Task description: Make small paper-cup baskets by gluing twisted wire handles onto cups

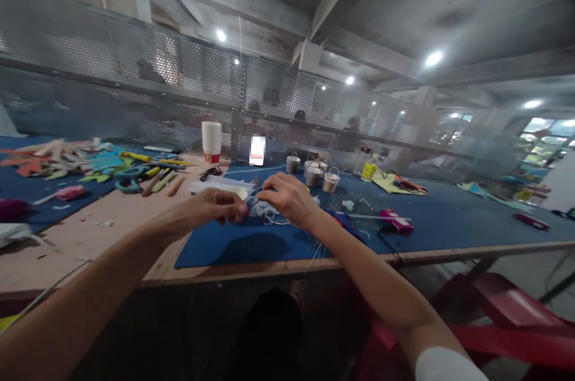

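Head view: my two hands are apart from each other over the desk (164, 274), left hand (220, 206) and right hand (293, 198) facing across a narrow gap. Fingers bent, thumbs brought toward the index fingers on both. Cannot tell whether either is clamped on anything; whatever may lie at the tips is too small and blurred to make out. Pale bundle (259, 208): in the gap between my hands, near both sets of fingertips. White cord (276, 222) loops out from beside it, under my right hand. Blue mat (211, 252) lies beneath, with a shadow below my hands.

Beyond my left hand: stack of paper cups (211, 140), upright. Beyond the gap: lit phone (257, 150), standing. Beyond my right hand: small handled buckets (313, 174), grouped; farther right, yellow-labelled bottle (369, 171). Right of my right forearm: magenta glue gun (396, 221), lying on its side. Left of my left hand: coloured sticks (175, 186), then teal-handled scissors (128, 185); farther out, a heap of coloured cutouts (58, 156).
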A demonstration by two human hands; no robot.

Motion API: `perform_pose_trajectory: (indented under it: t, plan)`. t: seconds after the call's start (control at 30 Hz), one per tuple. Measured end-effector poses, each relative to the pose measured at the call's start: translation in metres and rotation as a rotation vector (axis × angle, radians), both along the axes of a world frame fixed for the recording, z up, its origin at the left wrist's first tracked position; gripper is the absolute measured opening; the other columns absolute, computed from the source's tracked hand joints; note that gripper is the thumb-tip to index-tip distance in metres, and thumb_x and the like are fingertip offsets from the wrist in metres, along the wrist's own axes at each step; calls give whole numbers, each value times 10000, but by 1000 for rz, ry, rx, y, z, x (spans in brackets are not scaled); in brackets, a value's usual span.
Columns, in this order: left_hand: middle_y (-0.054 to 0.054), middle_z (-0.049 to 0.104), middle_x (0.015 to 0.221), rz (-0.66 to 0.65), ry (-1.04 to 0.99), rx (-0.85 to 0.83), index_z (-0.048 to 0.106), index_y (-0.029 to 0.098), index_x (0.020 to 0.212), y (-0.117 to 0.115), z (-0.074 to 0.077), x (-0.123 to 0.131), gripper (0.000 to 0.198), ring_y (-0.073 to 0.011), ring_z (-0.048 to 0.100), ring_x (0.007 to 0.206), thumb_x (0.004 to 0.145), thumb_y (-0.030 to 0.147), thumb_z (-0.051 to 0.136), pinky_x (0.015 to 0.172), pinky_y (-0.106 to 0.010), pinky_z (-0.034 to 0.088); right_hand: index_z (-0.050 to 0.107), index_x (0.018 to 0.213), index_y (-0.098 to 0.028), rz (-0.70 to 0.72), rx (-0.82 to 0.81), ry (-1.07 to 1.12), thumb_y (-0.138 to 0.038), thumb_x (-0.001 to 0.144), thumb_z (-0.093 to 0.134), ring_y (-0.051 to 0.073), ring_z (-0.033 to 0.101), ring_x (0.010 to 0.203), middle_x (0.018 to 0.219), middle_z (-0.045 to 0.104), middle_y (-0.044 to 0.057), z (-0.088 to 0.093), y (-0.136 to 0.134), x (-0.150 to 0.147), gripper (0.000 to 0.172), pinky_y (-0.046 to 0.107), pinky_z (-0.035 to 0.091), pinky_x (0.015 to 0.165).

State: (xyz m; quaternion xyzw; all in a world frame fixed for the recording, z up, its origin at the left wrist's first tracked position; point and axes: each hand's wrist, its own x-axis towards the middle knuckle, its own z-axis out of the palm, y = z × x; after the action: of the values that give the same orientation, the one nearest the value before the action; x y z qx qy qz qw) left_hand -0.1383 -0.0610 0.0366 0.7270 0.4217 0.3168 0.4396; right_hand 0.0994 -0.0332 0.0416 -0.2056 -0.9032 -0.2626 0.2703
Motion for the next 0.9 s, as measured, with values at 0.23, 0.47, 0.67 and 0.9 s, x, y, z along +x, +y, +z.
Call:
perform_pose_trajectory:
  t: [0.23,0.47,0.67,0.9]
  plan:
    - [-58,703,821,132,-76,72,752,194,863,28,30,-37,326,-184,621,761,754,498,711,633,-260,463,718,1068,-244,59,-148,42,-282,978,534,171,521,912,1002,626,59,20,11,-28,208,309,427,793]
    - [-34,686,728,120,-70,37,730,203,689,45,19,-51,272,-169,587,676,710,474,734,579,-253,423,736,1019,-220,-34,-58,-5,-277,959,570,188,511,878,954,634,69,18,30,-35,185,330,391,744]
    - [-5,620,635,29,36,10,734,217,680,58,23,-56,224,-140,507,593,674,438,767,533,-236,363,731,987,-197,-20,-62,-40,-273,941,602,183,517,890,946,625,72,21,45,-43,157,312,387,743]
    - [-24,646,627,-40,163,-43,768,223,672,75,26,-56,155,-148,515,575,646,375,749,501,-229,354,725,954,-180,-30,-112,-58,-298,921,632,179,532,881,938,619,72,22,57,-51,153,303,395,702]
